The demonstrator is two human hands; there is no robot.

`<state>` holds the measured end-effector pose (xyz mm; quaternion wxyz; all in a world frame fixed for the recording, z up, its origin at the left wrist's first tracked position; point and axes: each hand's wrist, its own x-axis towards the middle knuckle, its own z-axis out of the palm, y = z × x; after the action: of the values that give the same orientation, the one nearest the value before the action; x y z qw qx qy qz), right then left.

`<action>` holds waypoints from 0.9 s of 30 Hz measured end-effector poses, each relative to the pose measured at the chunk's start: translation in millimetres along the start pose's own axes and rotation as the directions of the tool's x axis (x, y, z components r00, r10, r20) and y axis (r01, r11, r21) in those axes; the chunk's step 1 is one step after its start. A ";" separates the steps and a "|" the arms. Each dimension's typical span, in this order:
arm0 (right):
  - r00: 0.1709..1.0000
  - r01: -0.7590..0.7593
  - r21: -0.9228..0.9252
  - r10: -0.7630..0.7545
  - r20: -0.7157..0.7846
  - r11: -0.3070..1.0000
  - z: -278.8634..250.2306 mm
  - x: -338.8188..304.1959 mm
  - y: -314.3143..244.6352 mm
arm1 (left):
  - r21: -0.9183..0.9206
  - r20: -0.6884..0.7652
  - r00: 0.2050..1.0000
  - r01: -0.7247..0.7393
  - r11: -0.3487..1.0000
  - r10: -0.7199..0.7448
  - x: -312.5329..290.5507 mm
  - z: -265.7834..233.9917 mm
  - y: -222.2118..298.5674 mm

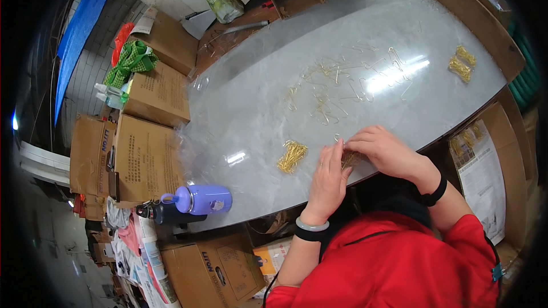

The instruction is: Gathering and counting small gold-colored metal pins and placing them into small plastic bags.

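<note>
At the table's near edge, my left hand (327, 182) and my right hand (383, 149) come together around a small bunch of gold wire hooks (350, 160). The fingers of both hands are pressed against the bunch and hide much of it. One curved hook end sticks out above the left fingertips. Just left of my left hand lies a compact pile of gold wire hooks (291, 156). Farther off, loose wire hooks (323, 108) are scattered across the middle of the grey tabletop (245, 114).
Two tied-looking gold bundles (460, 69) lie at the far right. A purple bottle (204, 199) rests on the left near corner. Cardboard boxes (149, 154) line the left side, and a cardboard barrier (474, 28) edges the right. An open box (485, 177) with paper and gold bundles stands below right.
</note>
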<state>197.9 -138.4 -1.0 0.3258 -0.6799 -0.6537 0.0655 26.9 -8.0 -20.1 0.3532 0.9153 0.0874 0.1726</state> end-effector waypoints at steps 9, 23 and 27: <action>0.989 0.017 -0.142 -0.038 -0.145 0.990 30.1 -10.1 -38.1 | 0.116 -0.014 0.999 -0.047 0.992 0.049 0.1 1.4 -11.5; 0.992 0.087 -0.025 -0.089 -0.090 0.996 30.7 1.2 -10.1 | -0.012 -0.180 0.975 0.130 0.991 -0.130 -23.7 -13.8 5.0; 0.986 0.083 0.022 -0.079 -0.149 0.996 22.6 1.9 -15.8 | 0.250 -0.165 0.972 0.203 0.947 -0.165 -33.9 -27.3 25.4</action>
<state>173.1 -129.6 -9.6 0.3851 -0.6511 -0.6539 0.0109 -13.9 -19.4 7.3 0.2350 0.9275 0.2197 0.1905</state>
